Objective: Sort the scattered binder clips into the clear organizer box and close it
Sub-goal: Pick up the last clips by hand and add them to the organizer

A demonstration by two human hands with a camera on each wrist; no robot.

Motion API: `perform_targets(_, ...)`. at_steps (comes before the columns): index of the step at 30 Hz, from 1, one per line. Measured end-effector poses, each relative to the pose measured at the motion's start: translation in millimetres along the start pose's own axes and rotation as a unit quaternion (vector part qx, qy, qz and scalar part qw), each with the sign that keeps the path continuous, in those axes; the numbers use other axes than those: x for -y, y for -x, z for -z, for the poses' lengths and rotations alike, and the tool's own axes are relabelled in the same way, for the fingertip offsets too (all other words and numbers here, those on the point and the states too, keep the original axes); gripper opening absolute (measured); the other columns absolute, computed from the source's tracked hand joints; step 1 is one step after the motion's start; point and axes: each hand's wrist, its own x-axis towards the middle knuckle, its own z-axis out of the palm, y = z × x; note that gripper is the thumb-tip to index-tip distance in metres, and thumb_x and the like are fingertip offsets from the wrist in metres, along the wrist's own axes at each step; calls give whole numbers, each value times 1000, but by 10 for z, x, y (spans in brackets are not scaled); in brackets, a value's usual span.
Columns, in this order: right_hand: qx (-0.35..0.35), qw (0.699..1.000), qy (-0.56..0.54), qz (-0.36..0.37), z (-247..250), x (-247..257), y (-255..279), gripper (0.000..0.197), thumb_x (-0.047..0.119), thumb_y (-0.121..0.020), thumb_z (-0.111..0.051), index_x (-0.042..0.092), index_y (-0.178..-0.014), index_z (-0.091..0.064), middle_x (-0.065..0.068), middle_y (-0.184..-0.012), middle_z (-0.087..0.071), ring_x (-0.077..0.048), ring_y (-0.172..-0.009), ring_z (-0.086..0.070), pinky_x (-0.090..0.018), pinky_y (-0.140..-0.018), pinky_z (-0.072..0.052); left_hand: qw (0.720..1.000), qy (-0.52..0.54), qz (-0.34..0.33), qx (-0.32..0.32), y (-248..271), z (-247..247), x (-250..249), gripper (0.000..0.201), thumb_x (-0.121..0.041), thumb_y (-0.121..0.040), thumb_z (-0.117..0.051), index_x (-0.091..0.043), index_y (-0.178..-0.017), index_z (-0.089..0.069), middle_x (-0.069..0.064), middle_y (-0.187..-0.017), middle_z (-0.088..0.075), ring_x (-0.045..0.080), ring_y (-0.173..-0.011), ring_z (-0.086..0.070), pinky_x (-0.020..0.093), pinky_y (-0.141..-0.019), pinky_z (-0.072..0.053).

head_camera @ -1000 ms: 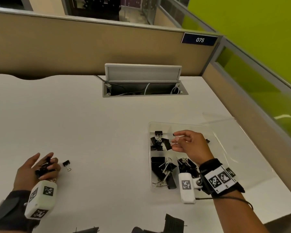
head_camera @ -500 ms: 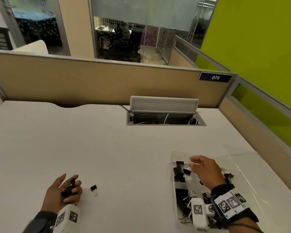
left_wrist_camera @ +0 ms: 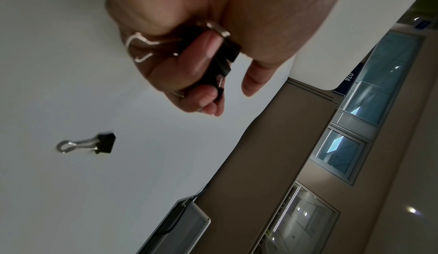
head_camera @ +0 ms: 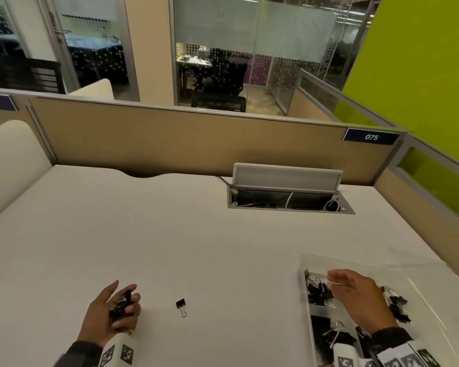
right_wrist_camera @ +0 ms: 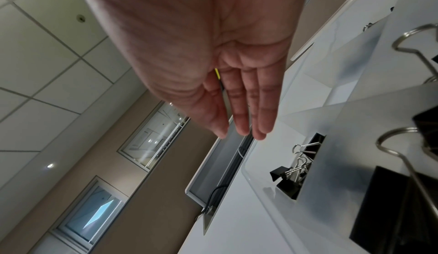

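Clips fill the left hand (head_camera: 109,311): its fingers curl round a bunch of black binder clips (head_camera: 120,306), and the count is hidden inside the grip, though the left wrist view shows wire handles and black bodies poking out between thumb and fingers (left_wrist_camera: 201,52). One loose clip (head_camera: 181,306) lies alone on the white surface (head_camera: 170,234), just right of that hand and apart from it. At the near right sits the clear organizer box (head_camera: 306,263), its lid open and lying flat to the right; the near end of the box is cut off by the frame edge. Black clips lie in several of its compartments, and the right hand (head_camera: 355,300) covers part of them, so which compartment lies under the palm cannot be told. That hand hovers over the far compartments with fingers straight and together, released, holding nothing; the right wrist view shows a bare palm (right_wrist_camera: 213,42). Far on the surface, a cable hatch (head_camera: 289,200) stands propped open with wires inside.
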Motion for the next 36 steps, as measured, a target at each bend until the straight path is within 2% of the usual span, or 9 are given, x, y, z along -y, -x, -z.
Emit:
perform_targets(16,-3,1000,11,-15,-10,-18,231,18,17,-84,-68,32,-93,-69,10,-93,-73,-10,-91,-68,-43,-92,-53,999,-29,14,10,-73,66,-57,90,-21,-13,-95,-7,-91,-54,8,-58,-55,12,-37,-44,12,-29,-24)
perform_targets(18,3,1000,12,-18,-25,-22,266,19,16,-84,-68,32,-94,-69,10,-93,-73,-11,-91,-68,-44,-92,-53,999,-38,14,-11,-62,47,-43,66,-25,-40,-89,-7,-93,-53,8,-57,-54,12,-36,-43,12,-29,-24)
perform_targets(20,13,1000,11,-17,-56,0,307,19,15,-84,-68,30,-95,-69,10,-94,-73,-10,-92,-68,-42,-92,-53,999,-32,13,-35,-46,38,-47,33,-32,-74,-62,-7,-93,-53,7,-56,-54,11,-36,-43,12,-30,-23)
perform_targets(23,27,1000,16,3,-173,146,407,18,14,-86,-66,27,-98,-69,10,-97,-72,-5,-92,-65,-25,-85,-51,997,-39,31,-61,-32,48,-46,27,-33,-91,-44,-8,-82,-51,7,-57,-54,11,-37,-45,11,-29,-26)
perform_targets(27,104,992,45,49,-646,465,583,19,19,-84,-69,30,-99,-67,16,-97,-69,7,-85,-63,-7,-68,-47,995,-56,53,-66,-38,69,-62,19,-26,-81,-54,-11,-71,-47,6,-61,-58,11,-39,-49,12,-28,-29)
perform_targets(28,141,986,61,63,-821,540,618,19,23,-83,-70,31,-100,-67,18,-98,-68,10,-86,-62,-7,-67,-47,995,-61,59,-59,-36,66,-68,20,-23,-72,-63,-11,-69,-48,6,-61,-59,11,-39,-50,12,-27,-30)
perform_targets(31,229,964,89,98,-1394,746,661,27,32,-82,-70,32,-108,-66,19,-103,-66,8,-90,-61,-11,-73,-50,995,-65,66,-27,-30,72,-101,52,-14,-29,-92,-7,-66,-56,8,-62,-59,14,-40,-50,14,-28,-31)
perform_targets(34,250,957,101,107,-1928,872,603,36,37,-79,-71,26,-113,-65,11,-106,-66,0,-90,-63,-13,-79,-50,996,-52,64,-12,36,39,-109,61,-17,-33,-89,-3,-84,-59,12,-67,-63,18,-44,-55,16,-31,-38)
perform_targets(36,243,958,114,103,-2228,937,563,41,38,-79,-71,24,-117,-63,6,-111,-64,-6,-93,-61,-17,-82,-47,997,-36,66,-15,92,28,-83,72,-19,-32,-90,2,-96,-65,20,-84,-70,27,-57,-66,25,-40,-52)
